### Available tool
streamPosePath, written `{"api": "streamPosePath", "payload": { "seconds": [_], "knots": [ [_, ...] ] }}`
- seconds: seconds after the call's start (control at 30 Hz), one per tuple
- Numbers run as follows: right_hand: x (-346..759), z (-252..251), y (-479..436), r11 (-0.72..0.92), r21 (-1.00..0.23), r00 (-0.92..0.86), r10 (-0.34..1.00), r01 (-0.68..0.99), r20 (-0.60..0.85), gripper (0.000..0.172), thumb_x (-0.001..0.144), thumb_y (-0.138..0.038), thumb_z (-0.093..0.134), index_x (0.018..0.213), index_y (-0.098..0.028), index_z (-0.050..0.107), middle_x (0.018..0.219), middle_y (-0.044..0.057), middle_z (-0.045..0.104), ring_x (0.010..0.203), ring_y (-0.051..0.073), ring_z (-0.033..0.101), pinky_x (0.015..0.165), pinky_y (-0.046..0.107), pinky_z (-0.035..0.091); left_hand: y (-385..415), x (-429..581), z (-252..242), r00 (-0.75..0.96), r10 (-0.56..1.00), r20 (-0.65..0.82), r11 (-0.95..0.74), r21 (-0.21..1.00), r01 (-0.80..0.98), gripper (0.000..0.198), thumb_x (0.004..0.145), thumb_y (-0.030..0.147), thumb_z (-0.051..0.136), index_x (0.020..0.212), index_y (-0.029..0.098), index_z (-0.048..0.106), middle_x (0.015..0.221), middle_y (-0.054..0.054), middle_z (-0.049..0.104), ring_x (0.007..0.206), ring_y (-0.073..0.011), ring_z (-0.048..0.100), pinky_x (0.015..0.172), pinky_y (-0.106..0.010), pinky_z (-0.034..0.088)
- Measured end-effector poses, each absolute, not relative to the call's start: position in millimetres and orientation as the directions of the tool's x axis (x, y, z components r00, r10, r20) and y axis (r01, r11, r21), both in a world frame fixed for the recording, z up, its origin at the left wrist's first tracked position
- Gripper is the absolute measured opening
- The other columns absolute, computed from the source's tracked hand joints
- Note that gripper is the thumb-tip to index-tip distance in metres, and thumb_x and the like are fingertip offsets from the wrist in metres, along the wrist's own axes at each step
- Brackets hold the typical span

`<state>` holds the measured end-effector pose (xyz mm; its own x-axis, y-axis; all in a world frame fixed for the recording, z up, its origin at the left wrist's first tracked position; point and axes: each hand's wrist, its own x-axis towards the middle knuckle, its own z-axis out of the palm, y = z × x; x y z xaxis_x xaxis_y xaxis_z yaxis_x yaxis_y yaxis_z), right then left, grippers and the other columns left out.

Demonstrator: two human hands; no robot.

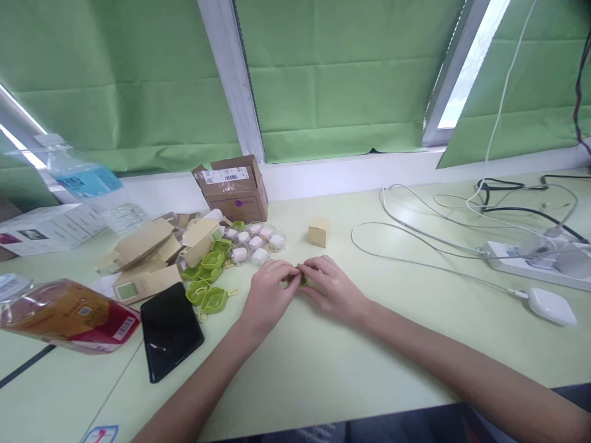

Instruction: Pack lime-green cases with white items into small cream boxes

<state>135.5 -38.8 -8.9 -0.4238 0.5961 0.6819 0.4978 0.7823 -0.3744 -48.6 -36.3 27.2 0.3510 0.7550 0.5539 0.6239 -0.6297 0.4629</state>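
Both hands meet on the table [323, 369]: the left hand [268, 289] and right hand [332, 286] each pinch 1 small green case [295, 280] between fingertips, near the green cases [207, 289].

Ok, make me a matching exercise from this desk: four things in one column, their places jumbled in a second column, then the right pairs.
Things
1. green piece
2. black phone
3. tan cube box
4. white rounded device

Places
A. far right of the desk
B. pinched between the left hand and the right hand
C. lying flat on the desk's left side
D. standing alone just beyond the hands

Pairs: 1-B, 2-C, 3-D, 4-A
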Motion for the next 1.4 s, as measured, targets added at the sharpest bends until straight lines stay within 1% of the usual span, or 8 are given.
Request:
{"api": "streamPosePath", "payload": {
  "seconds": [0.13,0.33,0.47,0.73,0.87,1.0,1.27,1.4],
  "knots": [
    [134,-11,-39,0.781,-0.373,-0.388,0.588,0.501,0.71,0.034,0.099,-0.024,0.057,0.133,-0.019,0.056,0.111,0.014,0.063,0.102,0.026,0.058,0.088,0.044,0.056,-37,-47,25,0.335,0.738,0.586,-0.644,0.463,0.609,0.015,0.093,0.017,0.061,0.083,0.021,0.071,0.086,-0.002,0.073,0.083,-0.0181,0.064,0.078,-0.033,0.05],
    [136,-9,-36,0.782,-0.39,-0.343,0.581,0.486,0.738,0.037,0.1,-0.027,0.058,0.137,-0.023,0.056,0.112,0.013,0.063,0.103,0.027,0.06,0.089,0.047,0.056,-36,-47,26,0.319,0.772,0.55,-0.618,0.53,0.581,0.014,0.096,0.022,0.06,0.094,0.023,0.073,0.097,-0.004,0.072,0.094,-0.0204,0.064,0.084,-0.035,0.051],
    [137,-8,-34,0.785,-0.39,-0.339,0.577,0.481,0.743,0.039,0.098,-0.028,0.061,0.137,-0.023,0.056,0.112,0.013,0.064,0.103,0.027,0.06,0.089,0.047,0.056,-32,-55,32,0.352,0.746,0.566,-0.646,0.486,0.588,0.018,0.098,0.024,0.057,0.099,0.024,0.074,0.1,-0.006,0.071,0.097,-0.0214,0.063,0.087,-0.037,0.05],
    [137,-7,-36,0.778,-0.385,-0.383,0.594,0.496,0.707,0.036,0.098,-0.029,0.061,0.133,-0.021,0.058,0.108,0.013,0.064,0.099,0.027,0.06,0.086,0.045,0.056,-27,-63,33,0.487,0.678,0.55,-0.724,0.388,0.57,0.018,0.097,0.018,0.056,0.097,0.023,0.074,0.097,-0.006,0.07,0.094,-0.0212,0.06,0.085,-0.036,0.049],
    [136,-6,-38,0.78,-0.374,-0.418,0.597,0.501,0.685,0.034,0.099,-0.029,0.059,0.132,-0.019,0.058,0.107,0.013,0.063,0.097,0.027,0.058,0.085,0.045,0.056,-29,-62,32,0.501,0.667,0.552,-0.734,0.372,0.568,0.017,0.098,0.018,0.054,0.1,0.021,0.071,0.099,-0.006,0.069,0.095,-0.0207,0.06,0.086,-0.035,0.049],
    [136,-4,-38,0.773,-0.368,-0.403,0.599,0.516,0.692,0.033,0.1,-0.028,0.058,0.132,-0.02,0.058,0.108,0.014,0.063,0.099,0.027,0.059,0.086,0.046,0.056,-31,-60,31,0.489,0.673,0.556,-0.721,0.343,0.602,0.016,0.098,0.021,0.054,0.101,0.021,0.07,0.098,-0.007,0.068,0.094,-0.0212,0.059,0.084,-0.036,0.048],
    [132,-8,-40,0.763,-0.317,-0.407,0.59,0.563,0.698,0.034,0.1,-0.026,0.057,0.134,-0.021,0.056,0.11,0.014,0.063,0.1,0.027,0.058,0.086,0.044,0.057,-37,-51,28,0.399,0.74,0.541,-0.608,0.285,0.741,0.006,0.093,0.023,0.062,0.089,0.023,0.066,0.086,-0.002,0.073,0.086,-0.0219,0.06,0.083,-0.04,0.04],
    [130,-10,-40,0.769,-0.282,-0.422,0.572,0.573,0.703,0.034,0.1,-0.026,0.056,0.134,-0.018,0.056,0.111,0.015,0.063,0.1,0.027,0.057,0.086,0.044,0.057,-39,-48,28,0.36,0.763,0.537,-0.56,0.27,0.783,0.011,0.092,0.022,0.062,0.082,0.023,0.065,0.08,0.0,0.073,0.081,-0.021,0.061,0.082,-0.04,0.035]
  ]
}}
